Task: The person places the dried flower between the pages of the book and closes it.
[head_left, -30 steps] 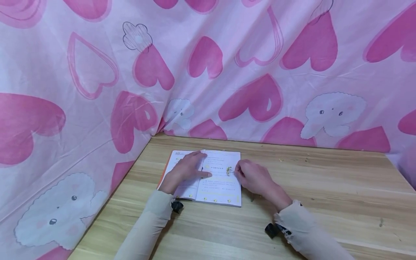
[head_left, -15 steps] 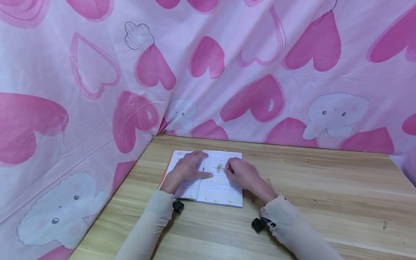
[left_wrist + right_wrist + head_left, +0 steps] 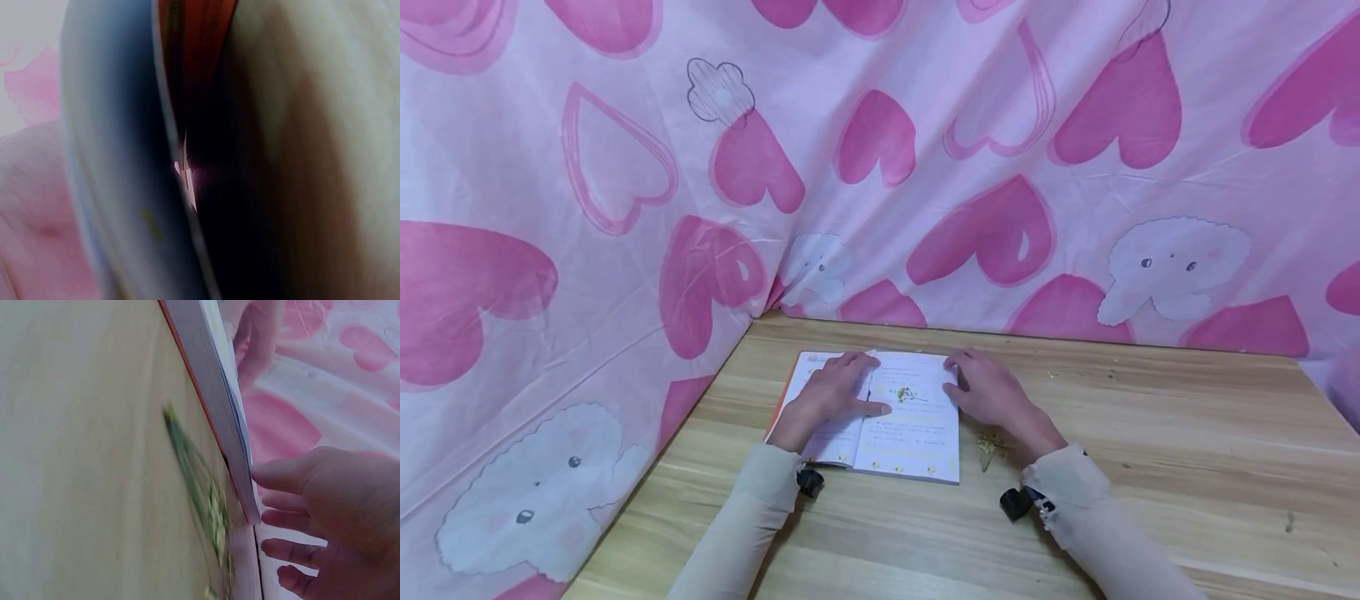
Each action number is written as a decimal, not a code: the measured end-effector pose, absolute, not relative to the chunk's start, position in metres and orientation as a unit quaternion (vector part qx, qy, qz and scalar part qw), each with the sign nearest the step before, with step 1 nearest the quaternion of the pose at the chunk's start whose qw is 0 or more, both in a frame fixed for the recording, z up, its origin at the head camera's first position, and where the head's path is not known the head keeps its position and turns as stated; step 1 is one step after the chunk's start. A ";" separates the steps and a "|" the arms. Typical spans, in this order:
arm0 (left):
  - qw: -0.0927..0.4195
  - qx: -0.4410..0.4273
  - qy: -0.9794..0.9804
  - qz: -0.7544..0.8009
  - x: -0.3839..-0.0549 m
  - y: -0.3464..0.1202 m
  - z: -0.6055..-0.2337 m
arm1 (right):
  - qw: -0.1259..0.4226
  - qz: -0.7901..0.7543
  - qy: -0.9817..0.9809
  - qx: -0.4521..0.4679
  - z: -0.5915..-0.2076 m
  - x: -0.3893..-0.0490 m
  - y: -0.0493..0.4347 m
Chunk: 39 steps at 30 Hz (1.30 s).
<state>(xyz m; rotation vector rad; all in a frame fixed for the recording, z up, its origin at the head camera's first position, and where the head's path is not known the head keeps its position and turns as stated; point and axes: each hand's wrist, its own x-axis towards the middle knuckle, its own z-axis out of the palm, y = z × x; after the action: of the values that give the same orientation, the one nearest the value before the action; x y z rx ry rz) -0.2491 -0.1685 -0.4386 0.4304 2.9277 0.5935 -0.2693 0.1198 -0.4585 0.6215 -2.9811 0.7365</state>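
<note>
An open book [image 3: 910,454] with white printed pages and an orange cover lies on the table. My left hand [image 3: 831,393] rests on it with fingers spread over the left page, thumb reaching across the centre fold. A small yellow flower sprig [image 3: 906,395] lies on the right page. At that page's right edge is my right hand [image 3: 996,396]. In the right wrist view its thumb touches the page edge, fingers loosely bent with nothing between them. Beside the book, near my right wrist, lies a small bunch of dried flowers [image 3: 197,481] with green stems.
The wooden table [image 3: 1187,467] extends to the right, with small scattered bits on it. A pink curtain [image 3: 985,225] with hearts hangs behind and along the left side. The left wrist view is mostly blurred page edges [image 3: 125,156].
My right hand brought the sprig leftward over the right page, let it go there, and moved back to the page's right edge. My left hand has stayed in place.
</note>
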 end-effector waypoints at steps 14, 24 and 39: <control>0.085 0.146 0.967 0.193 -0.248 -0.167 -0.439 | -0.017 0.220 -0.953 0.209 -0.461 -0.270 0.130; 0.080 0.134 0.973 0.168 -0.242 -0.152 -0.430 | -0.016 0.216 -0.954 0.208 -0.459 -0.267 0.130; 0.042 0.316 0.925 0.205 -0.225 -0.106 -0.424 | -0.012 0.208 -0.953 0.218 -0.457 -0.266 0.130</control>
<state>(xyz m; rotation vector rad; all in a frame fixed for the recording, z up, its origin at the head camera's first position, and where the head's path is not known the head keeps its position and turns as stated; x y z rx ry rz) -0.2254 -0.1061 -0.4243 0.9666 2.8326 0.6275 -0.2663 0.1300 -0.4575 0.6902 -3.0183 0.6596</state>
